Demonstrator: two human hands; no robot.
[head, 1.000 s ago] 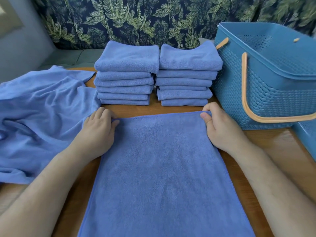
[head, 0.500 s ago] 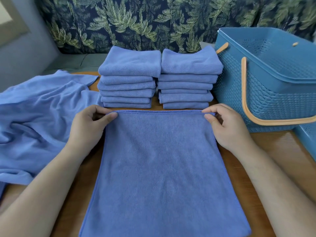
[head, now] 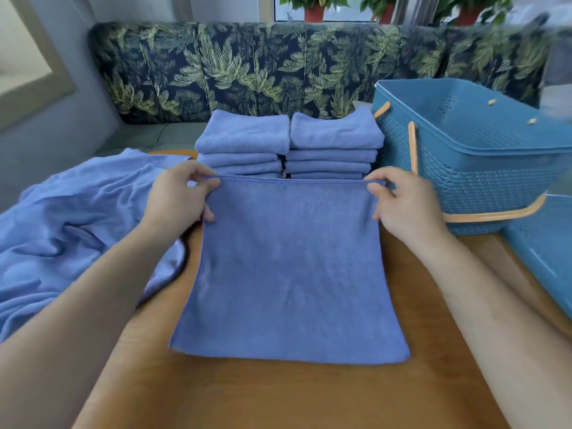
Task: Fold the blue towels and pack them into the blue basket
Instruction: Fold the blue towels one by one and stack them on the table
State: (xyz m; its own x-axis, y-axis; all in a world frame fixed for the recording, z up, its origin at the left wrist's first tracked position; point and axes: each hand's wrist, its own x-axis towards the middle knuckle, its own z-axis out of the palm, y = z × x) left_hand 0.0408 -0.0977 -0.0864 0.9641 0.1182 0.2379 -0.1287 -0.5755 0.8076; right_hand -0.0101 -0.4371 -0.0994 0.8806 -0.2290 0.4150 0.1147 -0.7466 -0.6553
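Blue towel lengthwise toward the folded stacks

No readable text, labels, brands or numbers anywhere.

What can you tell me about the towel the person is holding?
The towel is blue, a plain rectangle of soft, fuzzy cloth, perhaps microfibre, with a stitched hem. The left hand and right hand pinch its two far corners, holding that edge taut and up off the table; the rest slopes down to lie smooth on the wood. It hides the lower part of the folded stacks behind it.
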